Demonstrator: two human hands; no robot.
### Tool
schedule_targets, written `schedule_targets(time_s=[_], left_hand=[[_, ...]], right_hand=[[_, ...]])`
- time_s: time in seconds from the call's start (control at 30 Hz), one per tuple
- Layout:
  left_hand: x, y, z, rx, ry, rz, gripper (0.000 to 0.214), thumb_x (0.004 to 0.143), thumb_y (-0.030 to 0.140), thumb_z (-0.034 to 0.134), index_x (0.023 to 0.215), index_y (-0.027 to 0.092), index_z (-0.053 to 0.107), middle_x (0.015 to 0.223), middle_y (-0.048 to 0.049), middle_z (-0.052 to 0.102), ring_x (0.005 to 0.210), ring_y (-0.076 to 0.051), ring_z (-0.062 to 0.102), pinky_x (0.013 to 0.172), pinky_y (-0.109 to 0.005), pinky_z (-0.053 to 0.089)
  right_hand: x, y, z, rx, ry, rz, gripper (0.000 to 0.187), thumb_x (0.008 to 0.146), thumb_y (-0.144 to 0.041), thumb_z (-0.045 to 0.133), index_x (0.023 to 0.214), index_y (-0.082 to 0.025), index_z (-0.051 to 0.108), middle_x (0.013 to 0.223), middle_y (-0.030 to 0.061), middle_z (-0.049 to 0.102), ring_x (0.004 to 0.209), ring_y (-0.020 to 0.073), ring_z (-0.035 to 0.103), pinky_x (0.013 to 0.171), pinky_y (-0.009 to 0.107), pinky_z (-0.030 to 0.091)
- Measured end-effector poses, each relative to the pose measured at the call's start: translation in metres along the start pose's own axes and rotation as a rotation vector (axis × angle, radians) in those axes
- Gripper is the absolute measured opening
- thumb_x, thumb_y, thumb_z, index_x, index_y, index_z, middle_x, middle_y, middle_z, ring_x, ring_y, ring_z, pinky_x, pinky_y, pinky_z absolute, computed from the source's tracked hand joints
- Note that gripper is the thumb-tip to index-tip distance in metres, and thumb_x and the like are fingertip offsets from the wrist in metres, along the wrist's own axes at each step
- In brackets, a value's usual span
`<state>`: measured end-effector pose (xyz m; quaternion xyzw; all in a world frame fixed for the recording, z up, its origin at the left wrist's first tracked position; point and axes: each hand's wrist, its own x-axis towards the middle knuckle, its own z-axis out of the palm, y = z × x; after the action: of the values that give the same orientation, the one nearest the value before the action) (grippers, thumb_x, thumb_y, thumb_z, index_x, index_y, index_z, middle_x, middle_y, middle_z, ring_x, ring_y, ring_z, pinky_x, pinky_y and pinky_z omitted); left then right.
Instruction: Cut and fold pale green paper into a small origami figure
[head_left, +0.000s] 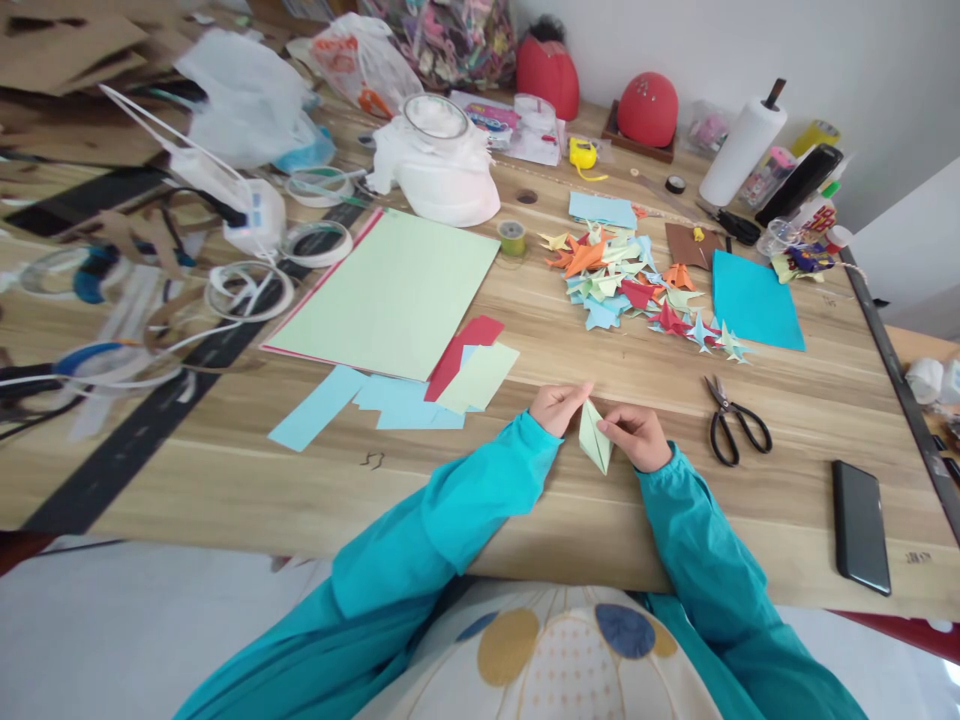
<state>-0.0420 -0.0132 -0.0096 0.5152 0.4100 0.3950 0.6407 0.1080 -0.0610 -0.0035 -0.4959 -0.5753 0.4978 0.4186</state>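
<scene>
- Since the folded paper (595, 437) appears to be at a creasing stage, the edges are best matched along its centre line before any pressure is applied.
- Recommended: the left hand (559, 408) steadies the upper tip; the right hand (637, 435) presses the crease gradually, without tugging. Uneven pull would likely skew the fold.
- Left fingers: pinched together at the paper's upper tip.
- Right fingers: nearly closed, thumb against the paper's right edge.
- Position: the paper lies between both hands, its lower point free of all fingers and directed toward the person. Whether it touches the worktop (637, 540) cannot be told.
</scene>
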Motion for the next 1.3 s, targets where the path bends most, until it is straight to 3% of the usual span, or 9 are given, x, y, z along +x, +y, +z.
schedule_targets(time_s=[0.1,0.3,0.5,0.73,0.97,1.3], left_hand=[[0.002,0.001,0.000,-0.043,0.001,-0.014,0.046,0.073,0.052,0.050,0.053,0.011,0.059,0.048,-0.0010,0.052,0.048,-0.010,0.047,0.046,-0.023,0.035],[0.002,0.008,-0.003,-0.014,-0.010,0.030,0.030,0.063,0.039,0.065,0.052,0.012,0.058,0.049,0.0022,0.051,0.050,-0.008,0.044,0.049,-0.022,0.034],[0.002,0.006,-0.003,0.040,0.019,0.059,0.036,0.071,0.040,0.057,0.049,0.012,0.055,0.047,0.0030,0.046,0.050,-0.008,0.041,0.050,-0.021,0.033],[0.001,0.005,0.003,0.025,-0.117,0.049,0.027,0.063,0.037,0.064,0.064,0.011,0.063,0.056,0.0005,0.055,0.054,-0.010,0.046,0.051,-0.022,0.036],[-0.001,-0.001,0.005,0.127,-0.051,0.120,0.026,0.065,0.034,0.063,0.053,0.011,0.058,0.047,0.0027,0.047,0.048,-0.007,0.039,0.045,-0.020,0.031],[0.002,-0.002,0.004,0.142,0.060,0.103,0.025,0.064,0.035,0.064,0.056,0.011,0.061,0.047,0.0026,0.049,0.047,-0.007,0.040,0.044,-0.020,0.032]], right_hand=[[0.000,0.001,0.000,0.019,0.014,0.016,0.025,0.072,-0.035,0.061,0.057,-0.015,0.056,0.051,-0.0022,0.049,0.047,0.0083,0.040,0.047,0.022,0.032],[0.001,0.002,-0.001,0.036,0.034,0.011,0.024,0.072,-0.035,0.060,0.058,-0.016,0.057,0.052,-0.0023,0.050,0.048,0.0086,0.042,0.048,0.023,0.034],[0.002,0.002,0.000,0.010,0.044,0.000,0.025,0.074,-0.035,0.059,0.058,-0.016,0.055,0.051,-0.0025,0.050,0.046,0.0082,0.041,0.047,0.022,0.033],[0.003,0.001,0.001,0.005,0.142,-0.001,0.030,0.074,-0.041,0.057,0.058,-0.017,0.051,0.050,-0.0040,0.045,0.046,0.0076,0.038,0.045,0.022,0.030],[0.004,0.007,0.002,0.082,0.080,0.010,0.027,0.064,-0.038,0.068,0.061,-0.017,0.051,0.054,-0.0035,0.051,0.049,0.0086,0.044,0.050,0.023,0.037],[0.003,0.006,0.004,0.098,-0.003,0.084,0.034,0.057,-0.039,0.073,0.070,-0.019,0.048,0.060,-0.0024,0.057,0.052,0.0113,0.052,0.050,0.025,0.042]])
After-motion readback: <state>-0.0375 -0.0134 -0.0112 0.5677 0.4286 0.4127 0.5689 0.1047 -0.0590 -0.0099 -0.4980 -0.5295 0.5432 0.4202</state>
